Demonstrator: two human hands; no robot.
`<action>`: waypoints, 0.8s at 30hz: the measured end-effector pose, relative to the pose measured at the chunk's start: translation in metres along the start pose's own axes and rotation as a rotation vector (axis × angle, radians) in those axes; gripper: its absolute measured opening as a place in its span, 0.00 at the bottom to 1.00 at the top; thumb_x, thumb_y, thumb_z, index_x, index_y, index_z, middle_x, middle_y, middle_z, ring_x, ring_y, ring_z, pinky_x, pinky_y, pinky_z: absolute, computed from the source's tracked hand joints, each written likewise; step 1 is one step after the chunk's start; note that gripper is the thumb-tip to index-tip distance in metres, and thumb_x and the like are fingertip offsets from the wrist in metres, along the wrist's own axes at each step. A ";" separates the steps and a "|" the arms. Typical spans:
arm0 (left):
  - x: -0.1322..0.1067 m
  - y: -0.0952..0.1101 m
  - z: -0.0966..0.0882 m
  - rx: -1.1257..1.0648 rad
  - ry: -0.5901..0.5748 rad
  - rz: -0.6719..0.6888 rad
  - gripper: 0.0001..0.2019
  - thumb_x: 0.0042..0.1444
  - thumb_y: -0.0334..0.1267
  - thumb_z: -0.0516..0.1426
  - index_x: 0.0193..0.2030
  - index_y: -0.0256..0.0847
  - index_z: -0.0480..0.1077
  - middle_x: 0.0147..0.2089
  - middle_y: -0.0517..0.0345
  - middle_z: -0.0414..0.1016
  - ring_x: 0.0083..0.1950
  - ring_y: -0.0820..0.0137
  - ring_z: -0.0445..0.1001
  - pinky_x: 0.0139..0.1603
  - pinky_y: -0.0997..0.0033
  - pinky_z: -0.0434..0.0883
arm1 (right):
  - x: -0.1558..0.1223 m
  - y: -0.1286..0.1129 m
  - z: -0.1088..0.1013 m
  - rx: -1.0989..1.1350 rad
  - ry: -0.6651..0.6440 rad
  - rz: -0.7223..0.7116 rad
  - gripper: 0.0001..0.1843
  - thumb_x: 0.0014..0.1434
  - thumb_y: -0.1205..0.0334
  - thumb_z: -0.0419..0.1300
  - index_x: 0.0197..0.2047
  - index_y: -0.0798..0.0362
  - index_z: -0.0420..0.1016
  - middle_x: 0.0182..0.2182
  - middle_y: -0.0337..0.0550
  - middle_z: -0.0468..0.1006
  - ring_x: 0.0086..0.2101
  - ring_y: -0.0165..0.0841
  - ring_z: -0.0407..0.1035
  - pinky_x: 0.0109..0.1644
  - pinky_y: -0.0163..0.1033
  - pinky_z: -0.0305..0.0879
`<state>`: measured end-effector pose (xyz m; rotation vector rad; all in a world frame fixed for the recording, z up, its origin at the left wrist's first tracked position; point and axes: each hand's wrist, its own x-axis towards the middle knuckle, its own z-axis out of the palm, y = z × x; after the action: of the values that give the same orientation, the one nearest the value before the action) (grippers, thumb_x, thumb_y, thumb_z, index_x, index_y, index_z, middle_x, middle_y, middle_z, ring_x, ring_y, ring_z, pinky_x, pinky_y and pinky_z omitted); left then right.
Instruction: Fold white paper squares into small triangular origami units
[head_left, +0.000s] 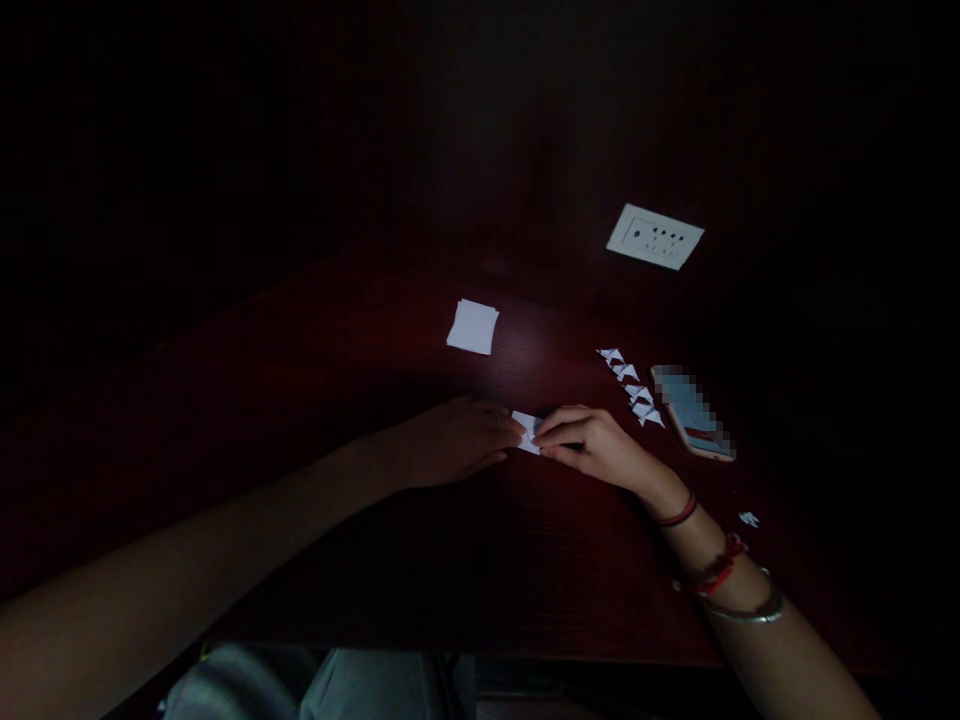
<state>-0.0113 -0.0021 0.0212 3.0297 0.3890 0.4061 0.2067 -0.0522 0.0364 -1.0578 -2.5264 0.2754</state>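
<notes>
A small white piece of paper [529, 446], partly folded, lies on the dark red table between my two hands. My left hand [459, 442] rests low on the table, its fingertips pressed onto the paper's left edge. From the other side my right hand [596, 446] pinches the paper's right part, fingers bent and close together. The fingers cover part of the paper, so its full shape is hidden. Bracelets circle my right wrist.
Beyond my hands is a stack of square white paper [473, 328]. Several folded paper pieces [630, 385] lie in a row at right, beside a phone [691, 412]. Paper scraps [748, 519] sit near my right forearm. A socket plate [655, 237] is at the back.
</notes>
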 end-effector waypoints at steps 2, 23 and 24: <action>-0.001 0.000 0.001 0.007 0.002 0.007 0.13 0.59 0.36 0.46 0.51 0.42 0.61 0.52 0.59 0.65 0.55 0.68 0.58 0.53 0.68 0.54 | 0.000 -0.001 0.000 0.000 -0.005 0.002 0.09 0.54 0.66 0.54 0.37 0.54 0.74 0.35 0.42 0.73 0.36 0.29 0.67 0.44 0.37 0.62; 0.001 0.003 -0.004 0.026 -0.040 0.053 0.14 0.57 0.29 0.47 0.50 0.42 0.61 0.51 0.57 0.66 0.53 0.67 0.61 0.51 0.67 0.56 | -0.001 -0.001 -0.003 0.093 -0.021 0.029 0.10 0.54 0.67 0.53 0.38 0.52 0.74 0.37 0.42 0.74 0.37 0.29 0.68 0.43 0.37 0.64; 0.001 0.003 -0.003 0.021 -0.035 0.049 0.14 0.57 0.29 0.47 0.50 0.42 0.61 0.51 0.57 0.66 0.53 0.67 0.61 0.51 0.67 0.56 | -0.001 -0.001 -0.003 0.093 -0.022 0.029 0.10 0.54 0.67 0.54 0.38 0.52 0.74 0.37 0.41 0.74 0.37 0.29 0.68 0.43 0.37 0.64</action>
<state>-0.0104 -0.0046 0.0250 3.0671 0.3191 0.3540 0.2081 -0.0536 0.0388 -1.0611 -2.4937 0.4106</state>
